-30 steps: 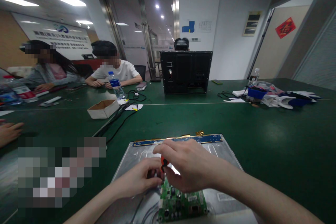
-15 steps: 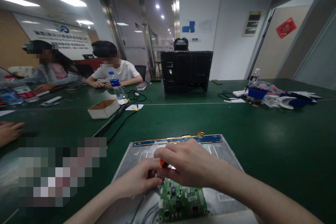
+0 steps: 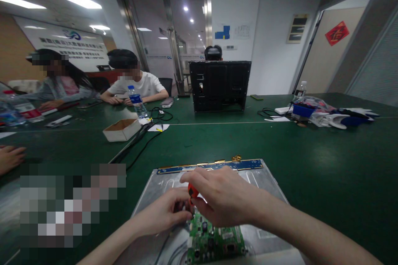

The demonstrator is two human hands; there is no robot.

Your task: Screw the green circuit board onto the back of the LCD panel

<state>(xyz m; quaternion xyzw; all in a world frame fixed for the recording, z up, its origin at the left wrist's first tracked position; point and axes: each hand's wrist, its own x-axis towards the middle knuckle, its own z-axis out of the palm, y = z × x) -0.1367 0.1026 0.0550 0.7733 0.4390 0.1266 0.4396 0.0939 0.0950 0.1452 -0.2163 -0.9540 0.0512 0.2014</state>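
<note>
My right hand is closed round the red-and-black handle of a screwdriver, which stands roughly upright over the top left corner of a green circuit board. Beside it, my left hand has thumb and fingers curled together near the screwdriver's lower end. What these fingers hold, if anything, is hidden. The circuit board lies on the back of a silver metal panel. Along the panel's far edge runs a narrow blue circuit strip. Grey cables lie left of the board.
On the green table stand an open cardboard box, a water bottle and black cables. A black monitor is opposite me. Bags and gloves lie at the right. Co-workers sit on the far side; another person's hand is at left.
My right hand has shifted and turned slightly, and more of the screwdriver's handle shows. My left hand stays almost in place.
</note>
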